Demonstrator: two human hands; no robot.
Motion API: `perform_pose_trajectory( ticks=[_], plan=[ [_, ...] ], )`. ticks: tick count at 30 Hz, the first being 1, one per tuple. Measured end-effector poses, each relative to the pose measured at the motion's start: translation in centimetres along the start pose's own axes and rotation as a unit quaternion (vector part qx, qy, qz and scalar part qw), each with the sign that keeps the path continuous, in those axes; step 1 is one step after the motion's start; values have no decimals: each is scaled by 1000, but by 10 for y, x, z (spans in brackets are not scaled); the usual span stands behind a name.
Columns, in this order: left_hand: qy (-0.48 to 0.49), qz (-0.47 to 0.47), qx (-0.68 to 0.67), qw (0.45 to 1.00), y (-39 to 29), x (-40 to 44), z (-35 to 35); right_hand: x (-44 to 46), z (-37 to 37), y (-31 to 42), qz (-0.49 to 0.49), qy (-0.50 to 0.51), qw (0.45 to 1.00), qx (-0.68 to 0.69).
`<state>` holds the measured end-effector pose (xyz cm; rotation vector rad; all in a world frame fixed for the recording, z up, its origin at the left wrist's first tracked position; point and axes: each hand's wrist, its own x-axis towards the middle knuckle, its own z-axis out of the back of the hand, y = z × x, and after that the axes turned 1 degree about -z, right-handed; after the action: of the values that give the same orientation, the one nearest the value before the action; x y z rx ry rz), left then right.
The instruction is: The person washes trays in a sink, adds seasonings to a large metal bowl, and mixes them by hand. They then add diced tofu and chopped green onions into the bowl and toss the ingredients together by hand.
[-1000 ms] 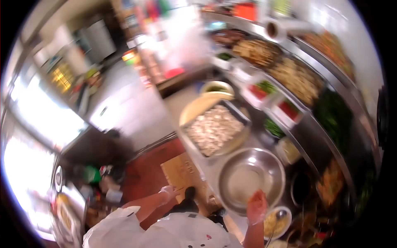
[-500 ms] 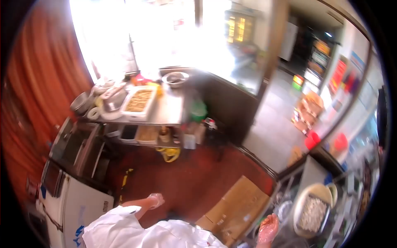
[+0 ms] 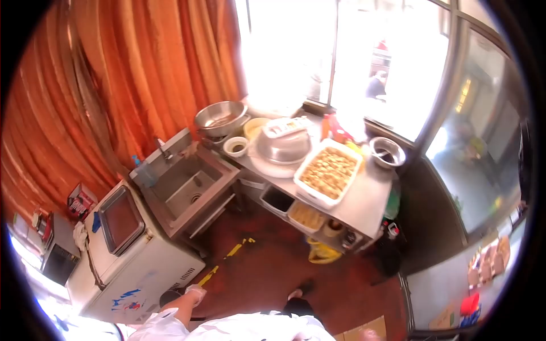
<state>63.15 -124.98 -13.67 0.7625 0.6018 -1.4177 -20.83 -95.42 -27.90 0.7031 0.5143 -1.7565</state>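
Note:
My left hand [image 3: 196,294], in a clear plastic glove, hangs low beside the white chest freezer [image 3: 133,284], over the red floor. Nothing shows in it, but its fingers are too small and unclear to read. Only a blurred bit of my right hand [image 3: 372,335] shows at the bottom edge, near a cardboard sheet [image 3: 355,333] on the floor. Ahead stands a metal table [image 3: 364,199]. On it are a white tray of light brown food pieces [image 3: 329,172], an upturned metal bowl [image 3: 284,146] and a small metal bowl with dark contents [image 3: 387,152].
A steel sink [image 3: 190,190] stands between freezer and table, beneath an orange curtain [image 3: 159,68]. A metal tray [image 3: 121,219] lies on the freezer. Tubs [image 3: 306,216] sit on the table's lower shelf, with a yellow bag [image 3: 323,253] below. Bright windows [image 3: 392,62] are behind.
My view has swung left, bringing the sink and freezer top into sight. My right hand has dropped mostly out of the frame, and the tub of pale pieces at right is gone from view.

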Motion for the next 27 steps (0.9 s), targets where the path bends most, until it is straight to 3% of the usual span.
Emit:
perform_pose_trajectory(
  ticks=[1,3,5,6,7,8,9,10,11,12,13,14,15,16,17,19,22,27],
  plan=[
    [-13,64,-128,990,-12,-14,18,19,53,36,-36,26,997,68],
    [-46,-94,17,994,5,19,-13,99,150,87,-23,37,996,83],
    [-129,-59,-45,989,-1,6,8,194,243,149,36,31,997,60],
    [-88,88,-172,977,13,46,-13,234,285,188,63,29,996,57],
    [-93,236,-387,887,32,66,-27,272,328,231,86,23,994,67],
    [-249,307,-577,715,40,61,-24,305,366,275,103,15,990,90],
    [-229,356,-457,782,44,13,59,333,401,320,119,10,985,127],
    [-254,378,-527,718,88,33,33,351,434,368,135,10,976,170],
    [-294,420,-312,800,143,63,-19,360,464,416,149,15,965,214],
    [-325,503,-546,586,185,45,-11,365,489,460,164,24,954,250],
    [-356,559,-530,529,201,10,31,363,507,501,177,36,944,277],
    [-337,610,-436,570,223,-32,72,359,522,542,192,46,934,298],
    [-352,608,-421,574,286,-26,28,353,530,576,205,58,926,312],
    [-370,616,-414,559,317,-39,29,345,534,605,215,70,920,321],
    [-386,624,-406,545,343,-55,41,337,533,628,221,81,915,327],
    [-355,634,-378,573,365,-88,105,321,524,668,225,103,914,320],
    [-281,561,-449,636,411,-87,140,307,500,690,198,127,932,278],
    [-297,536,-429,664,471,-72,115,305,494,660,128,125,978,105]
  ],
)
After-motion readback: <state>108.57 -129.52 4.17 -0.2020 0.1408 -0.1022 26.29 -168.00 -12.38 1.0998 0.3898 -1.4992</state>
